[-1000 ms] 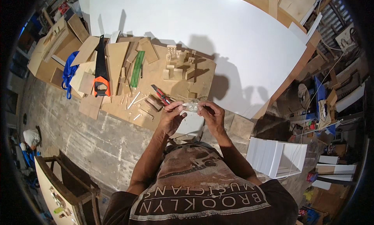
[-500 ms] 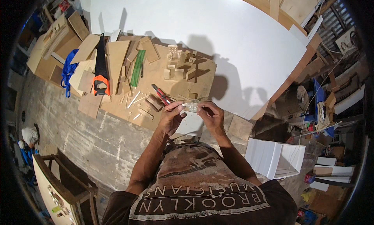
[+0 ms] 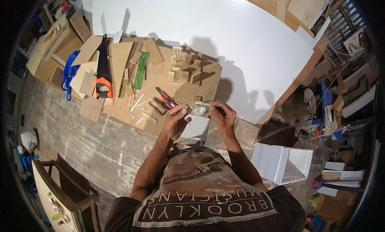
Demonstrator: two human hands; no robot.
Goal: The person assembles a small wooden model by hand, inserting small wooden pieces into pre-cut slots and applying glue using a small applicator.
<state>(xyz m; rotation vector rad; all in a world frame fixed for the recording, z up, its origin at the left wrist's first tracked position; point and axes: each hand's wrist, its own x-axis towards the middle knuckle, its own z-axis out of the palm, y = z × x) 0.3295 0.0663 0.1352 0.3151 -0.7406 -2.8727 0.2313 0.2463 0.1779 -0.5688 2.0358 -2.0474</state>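
Observation:
My left hand [image 3: 176, 120] is closed, thumb and fingertips pinched at a small pale bit too tiny to name. Facing it, my right hand [image 3: 223, 116] has its fingertips pressed together; what they hold, if anything, is hidden. In the gap between the hands is a shiny, whitish, roundish item [image 3: 200, 109] that looks like a small clear plastic bag or tub. Just beyond my left fingers lies a red utility knife [image 3: 166, 97]. Small wooden blocks [image 3: 184, 76] stand upright in a group farther off on the brown work board [image 3: 160, 81].
A handsaw [image 3: 104, 77] with an orange handle rests on wood offcuts at left, beside a blue strap [image 3: 70, 73]. A green strip [image 3: 141, 70] and wood scraps lie nearer. A large white panel [image 3: 256, 43] stretches behind; a white box [image 3: 282, 163] stands at right.
My hands have drawn slightly apart, the right one moving rightward. The shiny whitish item between them now shows more fully. The knife and blocks stay put.

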